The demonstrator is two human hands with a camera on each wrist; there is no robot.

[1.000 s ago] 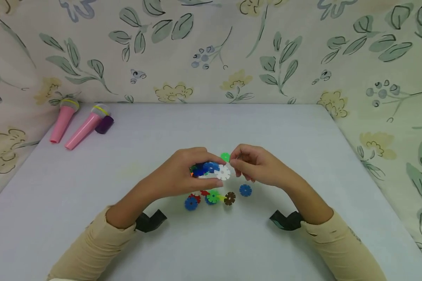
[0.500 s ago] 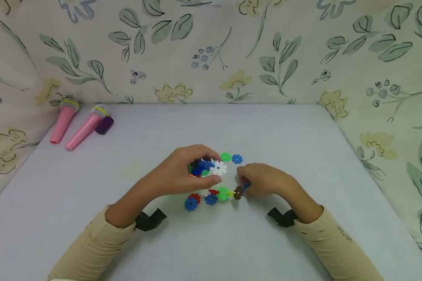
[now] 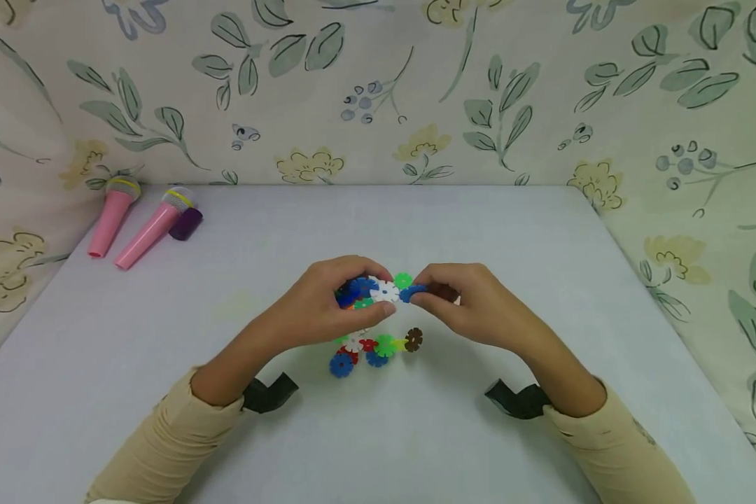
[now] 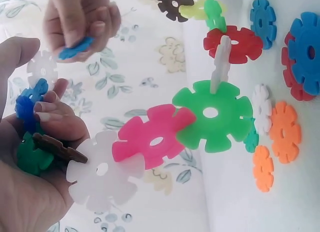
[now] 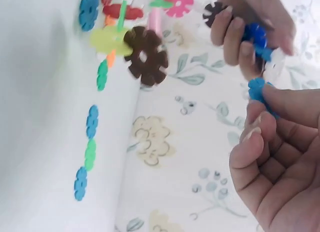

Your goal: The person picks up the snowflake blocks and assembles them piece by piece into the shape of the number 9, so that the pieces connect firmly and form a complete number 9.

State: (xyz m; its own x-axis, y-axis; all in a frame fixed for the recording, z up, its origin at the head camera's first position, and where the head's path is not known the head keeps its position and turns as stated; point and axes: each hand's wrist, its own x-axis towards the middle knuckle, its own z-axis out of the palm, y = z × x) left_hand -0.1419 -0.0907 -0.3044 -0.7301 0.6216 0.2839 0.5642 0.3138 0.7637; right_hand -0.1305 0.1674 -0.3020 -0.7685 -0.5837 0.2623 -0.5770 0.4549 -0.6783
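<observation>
My left hand point(image 3: 378, 299) grips a cluster of plastic snowflake discs point(image 3: 360, 294), blue, white, green and orange, just above the table. My right hand point(image 3: 419, 292) pinches a single blue disc point(image 3: 411, 292) whose edge meets the cluster's white disc point(image 3: 385, 290). In the left wrist view, the left hand point(image 4: 30, 157) curls round blue, green and brown discs, with the right hand's blue disc point(image 4: 75, 48) above. In the right wrist view, the right hand point(image 5: 265, 122) holds the blue disc point(image 5: 257, 87) under the left hand's cluster point(image 5: 257, 37).
A joined group of discs point(image 3: 378, 346) with a brown disc point(image 3: 413, 339) and a blue one point(image 3: 341, 365) lies below the hands. A green disc point(image 3: 403, 280) lies behind them. Two pink toy microphones point(image 3: 145, 227) lie at the table's point(image 3: 479, 434) far left corner.
My right hand dropped to the table, picked up the loose blue disc on the right, and brought it up against the cluster. My left hand stayed nearly still.
</observation>
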